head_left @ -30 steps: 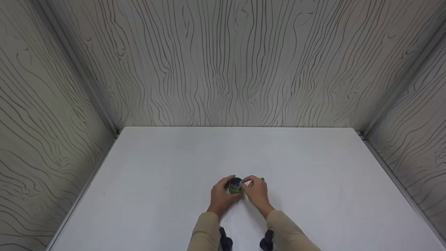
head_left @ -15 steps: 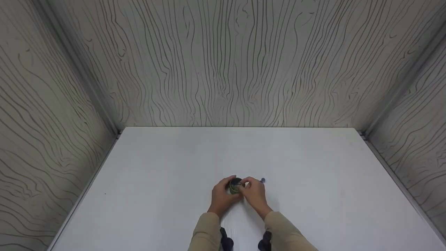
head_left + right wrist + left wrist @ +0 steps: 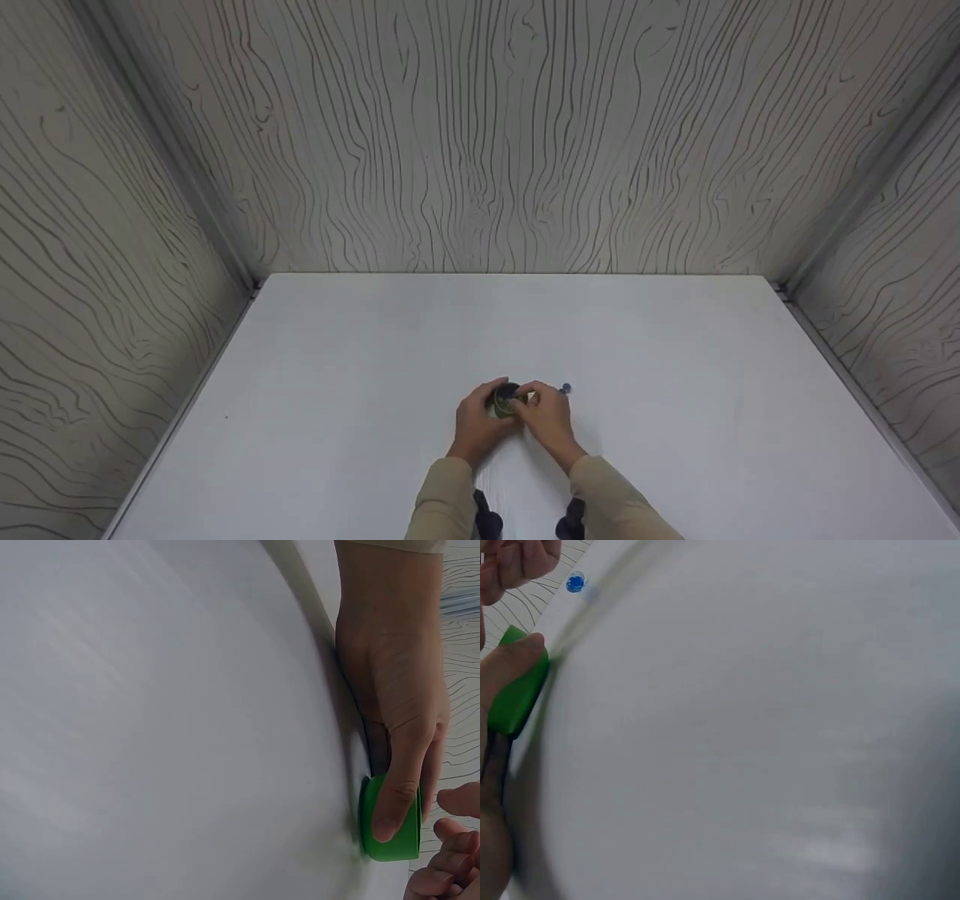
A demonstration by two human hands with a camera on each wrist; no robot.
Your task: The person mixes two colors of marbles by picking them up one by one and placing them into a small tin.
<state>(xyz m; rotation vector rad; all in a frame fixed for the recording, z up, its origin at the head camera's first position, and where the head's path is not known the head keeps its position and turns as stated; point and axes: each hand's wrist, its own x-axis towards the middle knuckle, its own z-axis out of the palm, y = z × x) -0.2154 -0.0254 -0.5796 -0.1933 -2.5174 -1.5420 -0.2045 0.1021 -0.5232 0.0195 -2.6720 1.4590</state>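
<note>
A small green cup (image 3: 504, 410) stands on the white table, its mouth facing up and its inside dark. My left hand (image 3: 477, 421) curls round its near and left side, thumb along the wall in the right wrist view (image 3: 391, 802). At the mouth of the cup are the bent thumb and forefinger of my right hand (image 3: 549, 417); whether they pinch anything is hidden. A blue-and-clear glass marble (image 3: 575, 582) lies on the table just beyond the right hand, also a small blue dot of a marble in the head view (image 3: 566, 388).
The white table (image 3: 360, 352) reaches to a wood-grain-patterned back wall (image 3: 480, 150), with similar walls at left and right. Dark straps or fittings (image 3: 488, 517) hang by both sleeves near the bottom of the head view.
My right hand has shifted slightly left, its fingertips moving from the cup's right rim to over its mouth. More of the marble shows now. My left hand stays round the cup.
</note>
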